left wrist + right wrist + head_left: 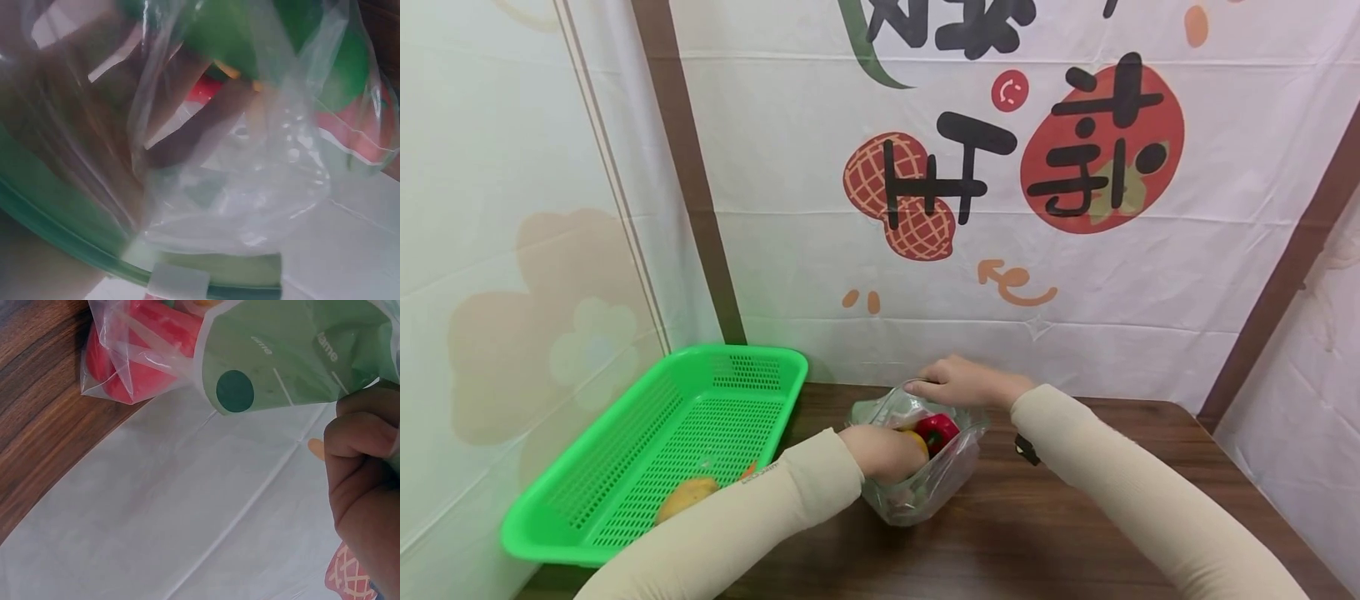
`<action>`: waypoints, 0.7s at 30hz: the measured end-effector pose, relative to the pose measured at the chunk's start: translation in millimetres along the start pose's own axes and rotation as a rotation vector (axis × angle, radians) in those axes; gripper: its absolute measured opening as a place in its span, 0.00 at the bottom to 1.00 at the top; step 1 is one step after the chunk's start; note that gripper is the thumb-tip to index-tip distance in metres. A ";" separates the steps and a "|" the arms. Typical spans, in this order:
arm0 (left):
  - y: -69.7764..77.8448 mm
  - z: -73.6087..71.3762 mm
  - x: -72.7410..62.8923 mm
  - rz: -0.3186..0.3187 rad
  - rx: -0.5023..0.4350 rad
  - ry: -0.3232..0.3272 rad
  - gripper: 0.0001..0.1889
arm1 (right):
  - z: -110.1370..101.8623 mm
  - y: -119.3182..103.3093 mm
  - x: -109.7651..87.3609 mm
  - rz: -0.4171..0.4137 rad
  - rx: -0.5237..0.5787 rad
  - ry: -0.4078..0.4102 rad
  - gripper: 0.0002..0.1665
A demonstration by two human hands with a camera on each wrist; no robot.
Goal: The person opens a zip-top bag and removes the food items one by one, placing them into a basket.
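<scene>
A clear plastic bag with a green printed panel stands on the table, its mouth held up. My right hand grips the bag's far rim with curled fingers. Down inside the bag is my left hand, its fingers hidden in the head view. Through the plastic, the left wrist view shows those fingers fairly straight, though blurred. Beside them in the bag are a red bell pepper and a yellow vegetable, partly covered by the hand. A rounded green thing also shows there.
To the left stands a green plastic basket with slotted walls. In it lie a potato and an orange piece, both partly behind the left sleeve. A printed white cloth hangs behind the brown wooden table.
</scene>
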State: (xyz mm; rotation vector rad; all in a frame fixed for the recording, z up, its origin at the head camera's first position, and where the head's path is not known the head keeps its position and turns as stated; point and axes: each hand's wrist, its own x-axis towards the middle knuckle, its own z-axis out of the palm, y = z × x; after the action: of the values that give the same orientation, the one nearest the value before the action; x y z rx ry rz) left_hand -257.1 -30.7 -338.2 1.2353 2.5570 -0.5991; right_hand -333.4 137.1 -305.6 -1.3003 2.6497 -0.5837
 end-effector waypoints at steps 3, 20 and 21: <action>-1.8 0.2 -0.4 -0.026 -0.090 -0.002 0.06 | -0.4 -0.6 -0.8 0.005 0.004 -0.003 0.20; -17.0 -8.7 -18.7 0.180 -0.435 0.309 0.06 | 2.6 5.2 -5.0 0.025 0.019 0.023 0.23; -17.0 -10.4 -21.5 0.199 -0.429 0.330 0.07 | 2.8 6.4 -5.7 0.028 0.023 0.024 0.24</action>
State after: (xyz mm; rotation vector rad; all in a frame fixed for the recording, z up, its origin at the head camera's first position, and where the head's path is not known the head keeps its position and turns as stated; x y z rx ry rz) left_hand -257.7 -50.3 -316.4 1.4916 2.5694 0.2057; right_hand -333.7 144.2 -311.0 -1.2560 2.6676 -0.6283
